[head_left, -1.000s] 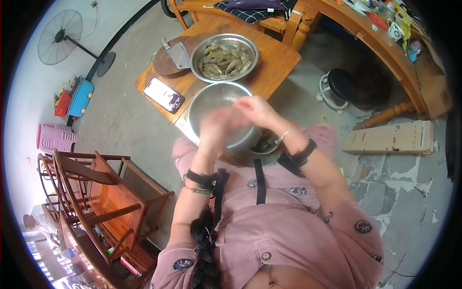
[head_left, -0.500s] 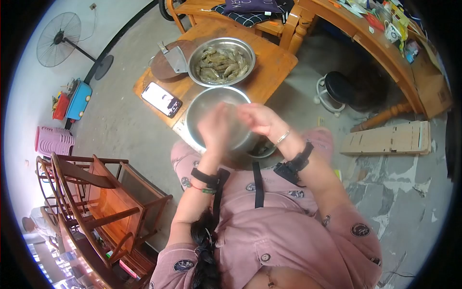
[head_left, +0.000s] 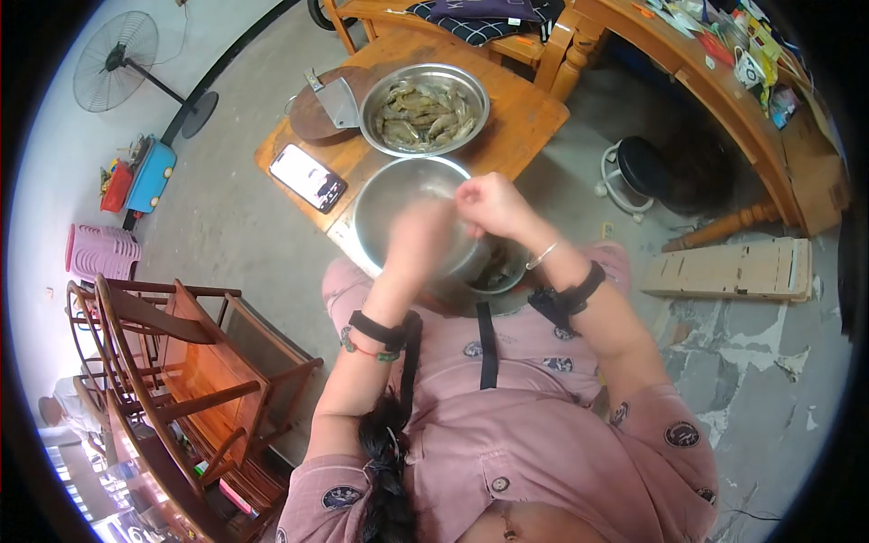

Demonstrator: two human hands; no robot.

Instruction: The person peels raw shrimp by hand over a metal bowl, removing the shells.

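Observation:
A metal bowl heaped with raw shrimp (head_left: 425, 116) stands on the wooden table. Nearer to me is a second, deeper metal basin (head_left: 376, 204), and both hands are over its right side. My left hand (head_left: 422, 237) is smeared by motion, so its fingers cannot be made out. My right hand (head_left: 496, 206) is closed in a pinch close beside the left; what lies between its fingertips is too small to name. Below the hands, a lower metal bowl (head_left: 498, 288) holds dark contents, partly hidden by the basin and my right forearm.
A cleaver (head_left: 338, 102) lies on a round chopping board (head_left: 312, 122). The phone (head_left: 308, 177) rests at the table's left edge. A wheeled stool (head_left: 638, 167) and a long cardboard box (head_left: 729, 269) are on the right, a wooden chair (head_left: 195, 362) on the left.
My left hand has shifted right, close against the right hand. My right hand has risen slightly and its fingers are drawn together. More of the lower bowl shows now.

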